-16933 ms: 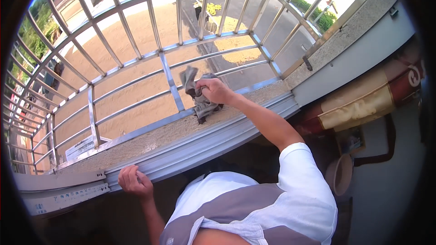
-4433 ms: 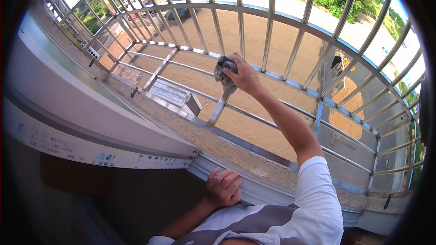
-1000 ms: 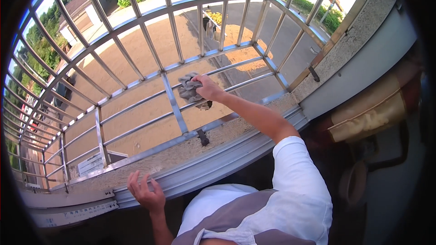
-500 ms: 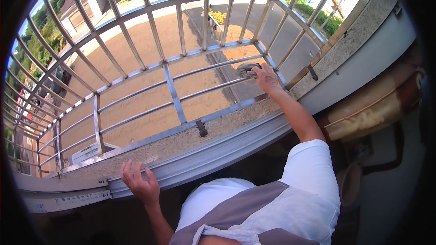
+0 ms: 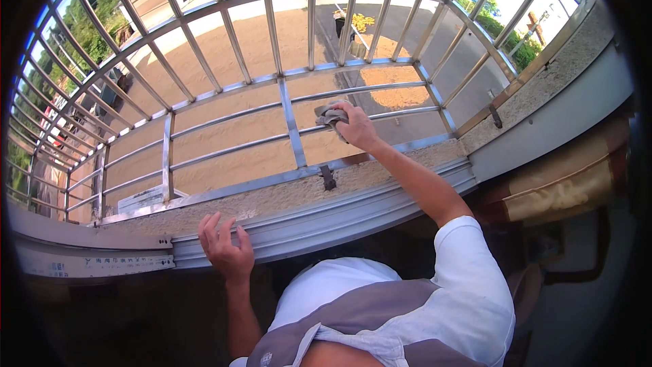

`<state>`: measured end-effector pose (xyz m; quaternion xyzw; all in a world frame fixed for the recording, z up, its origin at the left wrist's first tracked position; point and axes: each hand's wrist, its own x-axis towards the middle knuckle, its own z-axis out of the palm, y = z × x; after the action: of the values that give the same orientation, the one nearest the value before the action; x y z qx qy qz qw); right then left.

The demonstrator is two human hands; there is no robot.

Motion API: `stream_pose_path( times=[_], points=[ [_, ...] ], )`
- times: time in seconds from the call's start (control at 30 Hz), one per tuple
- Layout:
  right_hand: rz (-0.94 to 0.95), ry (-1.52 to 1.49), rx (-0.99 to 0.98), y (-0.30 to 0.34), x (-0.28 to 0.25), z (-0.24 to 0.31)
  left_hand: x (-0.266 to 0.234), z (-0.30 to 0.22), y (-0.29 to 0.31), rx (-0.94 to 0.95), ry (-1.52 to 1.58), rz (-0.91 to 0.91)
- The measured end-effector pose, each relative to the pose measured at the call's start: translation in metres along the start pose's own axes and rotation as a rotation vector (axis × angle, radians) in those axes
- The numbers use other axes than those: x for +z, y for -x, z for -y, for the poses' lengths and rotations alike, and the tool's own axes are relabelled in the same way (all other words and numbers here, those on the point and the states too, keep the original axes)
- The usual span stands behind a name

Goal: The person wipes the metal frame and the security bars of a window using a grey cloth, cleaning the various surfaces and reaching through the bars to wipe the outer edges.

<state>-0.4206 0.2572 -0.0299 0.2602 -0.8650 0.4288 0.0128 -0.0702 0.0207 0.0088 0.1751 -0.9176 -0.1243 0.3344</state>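
Observation:
My right hand (image 5: 358, 128) reaches out over the window sill, closed on a crumpled grey cloth (image 5: 331, 116). The cloth rests on a horizontal bar (image 5: 390, 115) of the metal window cage, just right of a flat crosspiece (image 5: 290, 121). Nearer to me, my left hand (image 5: 227, 246) lies at the sliding-window track (image 5: 326, 212), its fingers apart and bent over the inner edge, holding nothing. Between the track and the cage runs a rough stone sill (image 5: 265, 200).
Upright metal bars (image 5: 272, 34) enclose the space beyond the sill. A dark latch (image 5: 328, 177) juts from the sill, and another dark bracket (image 5: 496, 117) sits on the right side. A folded curtain (image 5: 557, 180) hangs at the right. Far below lie sandy ground and a road.
My right hand has slid the cloth leftward along the cage bar, away from the right corner toward the flat crosspiece. The view has shifted a little; my left hand stays at the track.

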Motion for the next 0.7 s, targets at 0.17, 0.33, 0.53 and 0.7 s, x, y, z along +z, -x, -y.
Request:
stream_pose_path(
  times=[0.17, 0.33, 0.53, 0.7],
  points=[
    [0.064, -0.003, -0.099, 0.001, 0.073, 0.057, 0.002, 0.005, 0.003, -0.013, 0.002, -0.036],
    [0.468, 0.098, -0.31, -0.01, 0.004, 0.028, 0.004, 0.001, 0.001, -0.014, 0.035, -0.047],
    [0.338, 0.566, -0.153, 0.007, -0.075, -0.008, 0.001, 0.006, 0.004, -0.029, 0.006, -0.065],
    [0.149, 0.815, 0.185, 0.017, -0.159, -0.087, 0.002, 0.006, 0.004, -0.023, 0.006, -0.065]
  ],
)
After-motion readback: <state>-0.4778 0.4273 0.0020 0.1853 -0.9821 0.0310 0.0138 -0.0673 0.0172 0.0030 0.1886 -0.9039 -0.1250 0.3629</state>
